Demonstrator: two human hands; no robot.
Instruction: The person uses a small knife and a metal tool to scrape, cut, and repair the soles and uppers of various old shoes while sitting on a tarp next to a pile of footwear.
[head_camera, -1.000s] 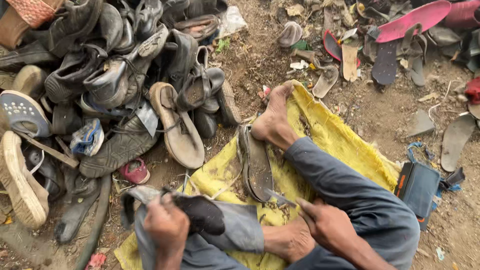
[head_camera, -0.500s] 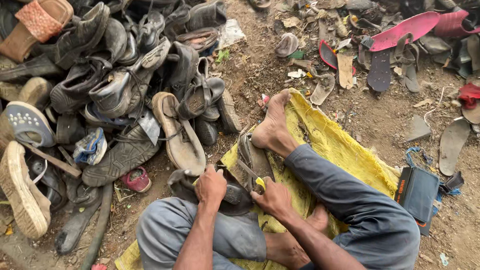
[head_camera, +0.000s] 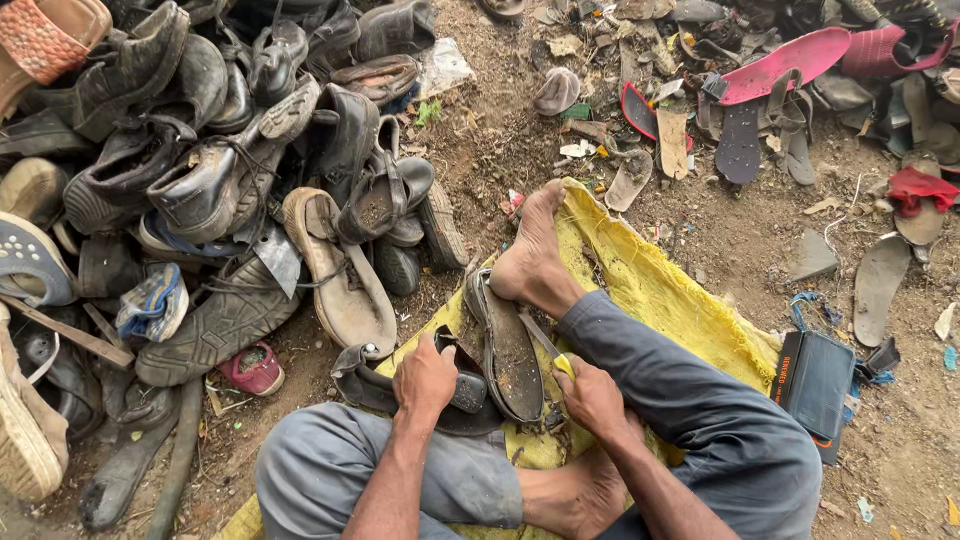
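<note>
Both hands low in frame, over the lap. Left hand (head_camera: 425, 375) closed on a black shoe upper (head_camera: 400, 385), pressing it down at the near edge of the cloth. Right hand (head_camera: 592, 392) gripping a knife with a yellow handle (head_camera: 563, 365); blade runs up-left from the fist, tip just beside the sole's right edge. By size: shoe heap (head_camera: 200, 170) fills the left half, dusty black shoes, sandals and loose soles in a tangle. Yellow cloth (head_camera: 660, 290) spread on bare dirt, the person seated on it, grey trousers, bare right foot (head_camera: 530, 250) planted at its far end. Sole (head_camera: 508, 345) lies flat on the cloth between the hands, long axis near vertical in view, far end touching the foot's heel, near end toward the lap. Tan sandal (head_camera: 340, 275) just left of the cloth, toe pointing away. Black pouch (head_camera: 815, 385) at the cloth's right edge. Pink soles (head_camera: 785, 65) and scraps far right, well apart. Small pink shoe (head_camera: 252, 368) near the left knee.
</note>
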